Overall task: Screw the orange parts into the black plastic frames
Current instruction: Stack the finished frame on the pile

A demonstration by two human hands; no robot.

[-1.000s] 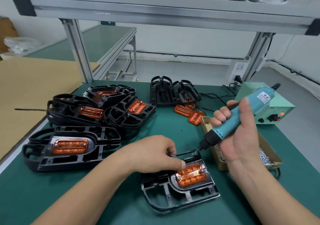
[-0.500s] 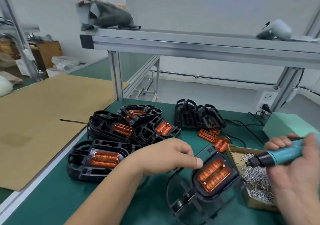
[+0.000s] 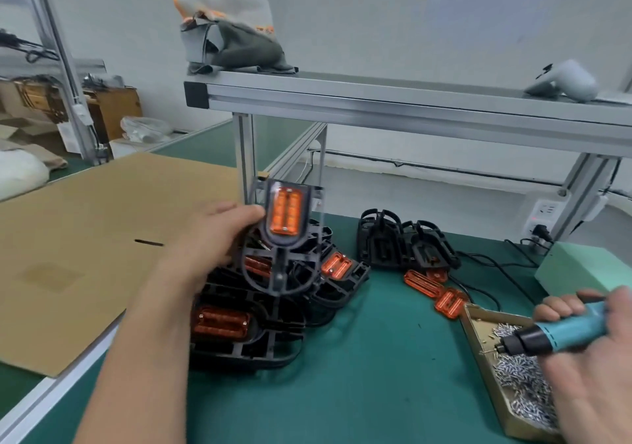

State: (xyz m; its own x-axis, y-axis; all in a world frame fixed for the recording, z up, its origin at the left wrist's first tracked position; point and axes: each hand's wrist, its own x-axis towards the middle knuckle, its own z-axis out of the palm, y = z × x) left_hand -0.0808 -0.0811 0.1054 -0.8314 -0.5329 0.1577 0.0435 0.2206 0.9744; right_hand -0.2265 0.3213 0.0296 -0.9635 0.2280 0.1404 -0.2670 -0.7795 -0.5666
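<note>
1. The black frame (image 3: 279, 269), with an orange part (image 3: 286, 214) seated in it, is up off the green mat (image 3: 376, 392). It is held upright and blurred, above the pile of frames (image 3: 246, 337) on the left, which also carry orange inserts.
2. The left hand (image 3: 212, 238) grips the frame's left edge, with the thumb curled onto the rim beside the orange part.
3. The right hand (image 3: 588, 358) is well apart at the near right. It is wrapped round a teal electric screwdriver (image 3: 561, 334) whose tip points left over the cardboard box (image 3: 478, 334) of screws (image 3: 519, 375).
4. Loose orange pieces (image 3: 434, 289) lie between the pile and the box. Two empty frames (image 3: 403, 241) stand farther back.
5. A cardboard sheet (image 3: 85, 255) lies to the left.
</note>
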